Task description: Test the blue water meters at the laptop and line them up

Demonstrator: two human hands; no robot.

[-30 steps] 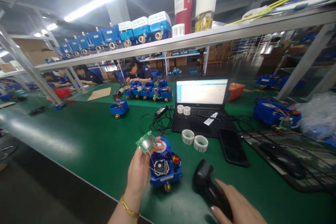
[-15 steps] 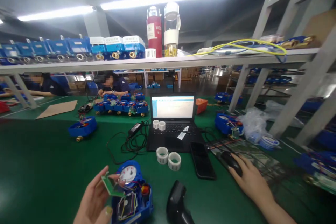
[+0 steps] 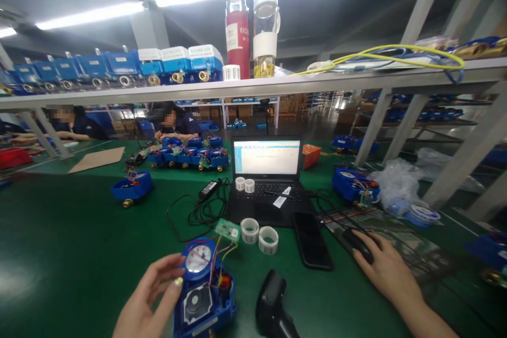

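Observation:
A blue water meter with an open top and a white dial lies on the green table in front of me. Coloured wires run from it to a small green circuit board that rests on the table just beyond it. My left hand touches the meter's left side with fingers spread, holding nothing. My right hand lies over a black mouse on a mouse pad. A black barcode scanner lies between my hands.
An open laptop, a black phone, label rolls and a tangle of black cable sit ahead. More blue meters stand on the table and on the shelf above. Other people work at the far side.
My left hand has let go of the green circuit board, which now lies on the table past the meter. My right hand left the scanner earlier and stays on the mouse.

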